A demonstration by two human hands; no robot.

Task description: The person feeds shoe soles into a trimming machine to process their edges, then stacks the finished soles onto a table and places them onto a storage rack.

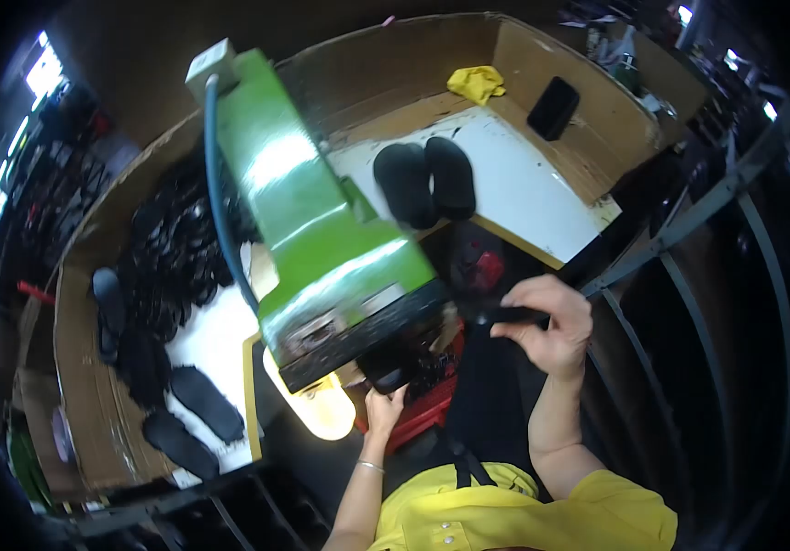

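Observation:
A green machine [312, 184] with a blue hose stands in front of me, its dark lower head nearest my body. Just under that head is my left hand [383, 409], its fingers curled at a dark piece [386, 375] and partly hidden. My right hand [551, 321], to the right of the machine, pinches a narrow black strap [516, 315] between thumb and fingers. On the white tabletop behind the machine sits a pair of black slippers [424, 182]. Below the machine, left of my left hand, a lit yellow-white panel [321, 404] shows.
Cardboard walls [386, 78] border the table. A heap of black straps [174, 243] lies on the left, with dark soles [204, 404] closer to me. A yellow cloth [476, 84] and a black pad [553, 108] are at the back right. Metal rails [671, 241] run along the right.

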